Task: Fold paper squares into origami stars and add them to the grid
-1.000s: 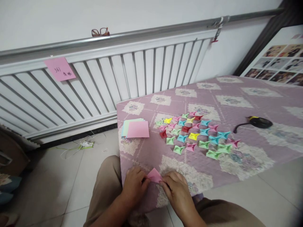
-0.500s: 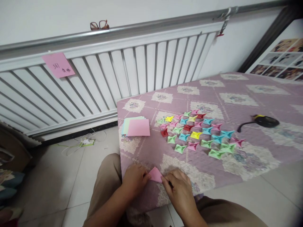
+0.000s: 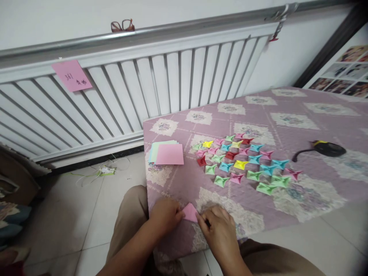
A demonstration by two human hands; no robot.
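Observation:
A small folded piece of pink paper (image 3: 190,212) lies near the table's front edge, its peak pointing away from me. My left hand (image 3: 166,215) pinches its left corner, and my right hand (image 3: 217,226) pinches its right corner. Beyond them, several small folded paper shapes (image 3: 240,165) in green, blue, pink, red and yellow stand in loose rows. A stack of square paper sheets (image 3: 169,154), pink on top with green and blue below, rests at the table's left edge.
A black object with a strap (image 3: 329,148) lies on the patterned tablecloth (image 3: 178,184) at right. Behind the table are a white radiator (image 3: 172,80) with a pink note (image 3: 71,75) and glasses (image 3: 122,26) on the pipe. A cable (image 3: 107,171) lies on the floor.
The view has shifted slightly, so the table's objects appear a little further right. Both hands keep their hold on the pink paper, whose shape looks nearly the same.

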